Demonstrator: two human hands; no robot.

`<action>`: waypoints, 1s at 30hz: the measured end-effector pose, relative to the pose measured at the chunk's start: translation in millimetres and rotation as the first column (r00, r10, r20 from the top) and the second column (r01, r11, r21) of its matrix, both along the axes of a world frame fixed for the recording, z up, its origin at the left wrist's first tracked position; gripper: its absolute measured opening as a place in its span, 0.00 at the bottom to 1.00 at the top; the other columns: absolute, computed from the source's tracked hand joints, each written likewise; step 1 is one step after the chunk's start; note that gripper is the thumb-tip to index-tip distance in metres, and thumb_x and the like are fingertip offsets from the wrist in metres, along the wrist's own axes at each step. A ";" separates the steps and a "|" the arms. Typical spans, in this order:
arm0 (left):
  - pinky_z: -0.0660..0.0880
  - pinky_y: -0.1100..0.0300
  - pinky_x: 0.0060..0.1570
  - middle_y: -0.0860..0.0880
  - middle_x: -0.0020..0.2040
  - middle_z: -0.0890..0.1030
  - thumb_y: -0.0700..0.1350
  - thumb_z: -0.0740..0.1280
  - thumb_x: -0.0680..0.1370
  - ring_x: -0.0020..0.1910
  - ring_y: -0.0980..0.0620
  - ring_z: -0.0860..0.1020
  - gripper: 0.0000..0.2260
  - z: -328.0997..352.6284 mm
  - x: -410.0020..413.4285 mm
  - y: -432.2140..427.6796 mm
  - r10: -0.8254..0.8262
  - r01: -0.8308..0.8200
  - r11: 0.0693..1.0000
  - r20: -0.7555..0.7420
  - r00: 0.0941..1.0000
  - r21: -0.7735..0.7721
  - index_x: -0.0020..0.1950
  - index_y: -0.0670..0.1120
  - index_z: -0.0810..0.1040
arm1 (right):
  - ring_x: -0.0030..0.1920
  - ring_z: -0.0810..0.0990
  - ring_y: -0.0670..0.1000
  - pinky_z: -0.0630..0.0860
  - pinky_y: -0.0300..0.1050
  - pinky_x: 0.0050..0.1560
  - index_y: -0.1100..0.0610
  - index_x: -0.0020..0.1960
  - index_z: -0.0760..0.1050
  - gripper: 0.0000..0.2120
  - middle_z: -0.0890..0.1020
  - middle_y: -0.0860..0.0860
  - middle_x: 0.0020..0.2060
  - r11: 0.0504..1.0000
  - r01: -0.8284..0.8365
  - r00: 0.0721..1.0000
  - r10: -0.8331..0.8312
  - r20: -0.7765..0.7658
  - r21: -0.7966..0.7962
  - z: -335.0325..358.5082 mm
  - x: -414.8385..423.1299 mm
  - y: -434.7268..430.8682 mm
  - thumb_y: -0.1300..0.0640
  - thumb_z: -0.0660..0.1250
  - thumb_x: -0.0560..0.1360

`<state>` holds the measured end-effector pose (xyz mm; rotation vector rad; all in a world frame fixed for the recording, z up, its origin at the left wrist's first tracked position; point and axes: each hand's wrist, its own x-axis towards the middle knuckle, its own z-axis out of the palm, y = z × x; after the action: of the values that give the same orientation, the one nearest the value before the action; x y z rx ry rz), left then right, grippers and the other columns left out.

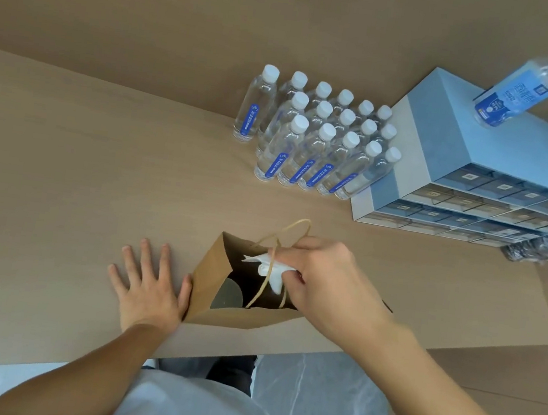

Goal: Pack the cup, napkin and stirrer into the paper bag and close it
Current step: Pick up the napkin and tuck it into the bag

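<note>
Head view, right grip (323, 275) pinching napkin (270, 269) over open bag (207, 285) (cup (227, 293) inside), left grip (149, 281) flat

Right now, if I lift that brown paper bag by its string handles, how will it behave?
The paper bag will probably sag: its walls look thin and creased. With the mouth open, the white napkin held in the right hand at the rim may spill. The thin handles would likely let it swing.
</note>
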<state>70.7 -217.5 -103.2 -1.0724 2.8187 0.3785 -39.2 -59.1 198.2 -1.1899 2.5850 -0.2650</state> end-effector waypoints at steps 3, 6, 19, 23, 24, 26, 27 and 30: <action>0.42 0.34 0.73 0.39 0.80 0.53 0.66 0.41 0.78 0.78 0.35 0.45 0.34 0.7 0.4 0.5 -0.004 0.005 1.000 -0.016 1.000 0.006 0.79 0.49 0.53 | 0.32 0.71 0.48 0.72 0.44 0.32 0.44 0.43 0.80 0.12 0.73 0.46 0.33 0.999 -0.047 0.999 0.047 0.016 0.001 14.0 1.0 -1.4 0.60 0.63 0.73; 0.43 0.33 0.72 0.39 0.80 0.54 0.65 0.43 0.78 0.78 0.34 0.45 0.34 0.4 0.1 0.1 -0.005 0.005 1.000 -0.015 1.000 0.013 0.79 0.48 0.53 | 0.30 0.71 0.51 0.72 0.45 0.30 0.46 0.33 0.73 0.11 0.71 0.49 0.28 0.997 -0.038 0.999 0.039 -0.006 0.074 24.8 9.0 1.7 0.58 0.65 0.73; 0.41 0.34 0.72 0.38 0.80 0.55 0.65 0.46 0.78 0.78 0.34 0.46 0.34 -1.9 -0.4 -1.0 -0.017 0.017 1.000 -0.025 1.000 0.020 0.78 0.48 0.56 | 0.27 0.80 0.49 0.75 0.41 0.33 0.52 0.40 0.84 0.02 0.85 0.54 0.30 0.856 0.424 0.893 -0.340 0.296 -0.295 82.5 -25.1 64.7 0.57 0.76 0.69; 0.39 0.34 0.72 0.39 0.80 0.54 0.65 0.45 0.78 0.78 0.34 0.46 0.34 0.5 0.0 -0.6 -0.019 0.020 1.000 -0.026 0.999 0.024 0.79 0.48 0.55 | 0.33 0.83 0.51 0.79 0.42 0.36 0.48 0.42 0.86 0.18 0.87 0.48 0.35 0.847 0.300 0.951 -0.232 0.203 -0.439 38.0 -9.2 40.8 0.71 0.75 0.66; 0.39 0.34 0.72 0.39 0.80 0.54 0.65 0.44 0.78 0.78 0.34 0.45 0.34 0.8 0.2 -0.1 -0.018 0.019 0.999 -0.032 0.999 0.025 0.79 0.48 0.55 | 0.35 0.84 0.50 0.79 0.41 0.36 0.50 0.44 0.86 0.18 0.87 0.47 0.36 0.856 0.229 0.972 -0.176 0.156 -0.464 29.3 -6.2 39.7 0.72 0.76 0.66; 0.40 0.34 0.72 0.39 0.80 0.53 0.65 0.44 0.78 0.78 0.34 0.45 0.34 0.8 0.9 0.2 -0.015 0.015 1.000 -0.039 0.999 0.024 0.79 0.48 0.54 | 0.39 0.85 0.47 0.77 0.36 0.38 0.53 0.45 0.86 0.13 0.87 0.46 0.39 0.833 0.154 0.986 -0.096 0.135 -0.531 17.3 -3.1 42.9 0.70 0.76 0.67; 0.41 0.34 0.73 0.39 0.80 0.53 0.65 0.44 0.78 0.78 0.34 0.44 0.34 0.7 1.2 0.2 -0.013 0.014 1.000 -0.036 0.999 0.020 0.79 0.48 0.53 | 0.41 0.86 0.47 0.78 0.36 0.40 0.54 0.44 0.85 0.11 0.88 0.47 0.41 0.805 0.173 0.981 -0.086 0.177 -0.568 13.2 -2.0 45.2 0.68 0.76 0.67; 0.43 0.33 0.72 0.39 0.80 0.53 0.65 0.46 0.78 0.78 0.34 0.44 0.34 0.8 1.9 0.0 -0.011 0.012 1.000 -0.025 1.000 0.015 0.79 0.48 0.53 | 0.43 0.87 0.48 0.81 0.39 0.42 0.51 0.38 0.81 0.12 0.88 0.46 0.41 0.644 0.368 0.919 -0.144 0.366 -0.671 0.1 4.4 51.0 0.68 0.76 0.67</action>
<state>72.6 -217.5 -102.4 -1.0556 2.8377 0.4137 -34.9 -8.1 198.3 -0.8528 2.4116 -1.5471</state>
